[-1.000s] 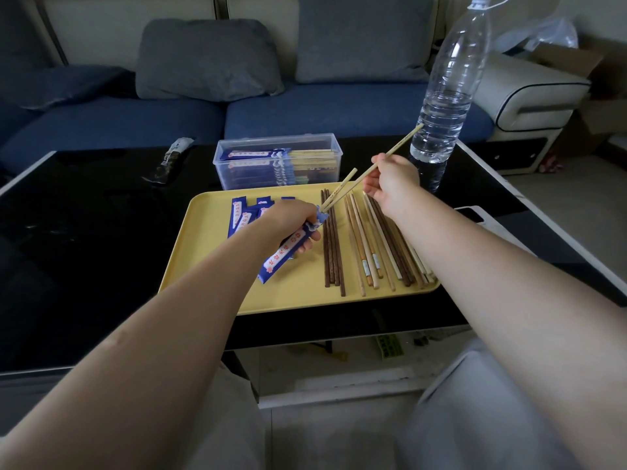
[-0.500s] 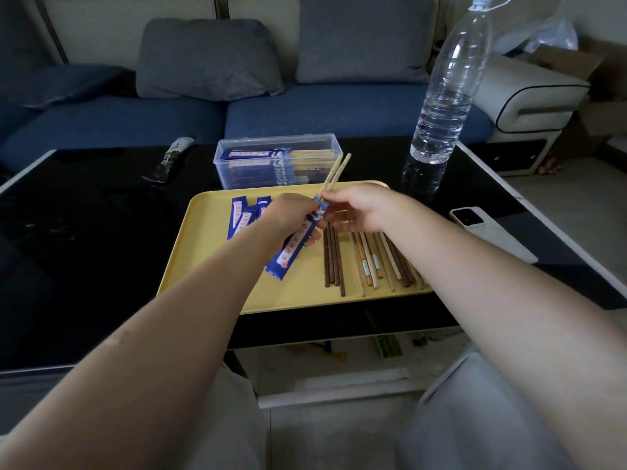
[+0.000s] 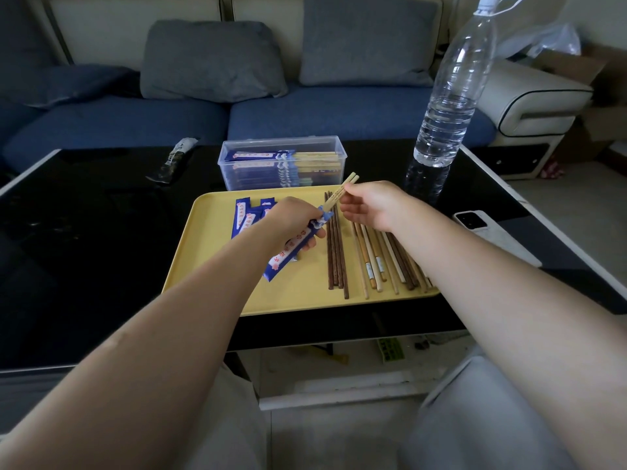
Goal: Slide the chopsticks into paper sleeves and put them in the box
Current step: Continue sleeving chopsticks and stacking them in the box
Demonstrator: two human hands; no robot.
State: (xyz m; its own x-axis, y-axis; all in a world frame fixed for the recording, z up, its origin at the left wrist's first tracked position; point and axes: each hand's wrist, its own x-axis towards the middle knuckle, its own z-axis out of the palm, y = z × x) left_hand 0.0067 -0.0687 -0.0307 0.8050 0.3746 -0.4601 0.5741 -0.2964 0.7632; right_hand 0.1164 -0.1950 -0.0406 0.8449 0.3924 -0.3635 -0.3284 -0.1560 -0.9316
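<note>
My left hand [image 3: 294,221] grips a blue paper sleeve [image 3: 283,259] over the yellow tray [image 3: 203,262]. A pair of light bamboo chopsticks [image 3: 341,193] sits mostly inside that sleeve, its top ends sticking out. My right hand [image 3: 371,205] pinches those top ends. More blue sleeves [image 3: 245,213] lie on the tray's left part. Loose dark chopsticks [image 3: 336,252] and light chopsticks [image 3: 383,262] lie on its right part. Behind the tray stands a clear plastic box [image 3: 281,162] with several sleeved pairs inside.
A tall water bottle [image 3: 451,93] stands on the black table [image 3: 84,232] to the right of the box. A white phone [image 3: 481,228] lies right of the tray. A dark wrapper [image 3: 173,161] lies at back left. A blue sofa runs behind the table.
My right hand pushed the bamboo pair down into the sleeve, moving left toward my left hand; only the top ends still show. The left hand kept its hold on the sleeve.
</note>
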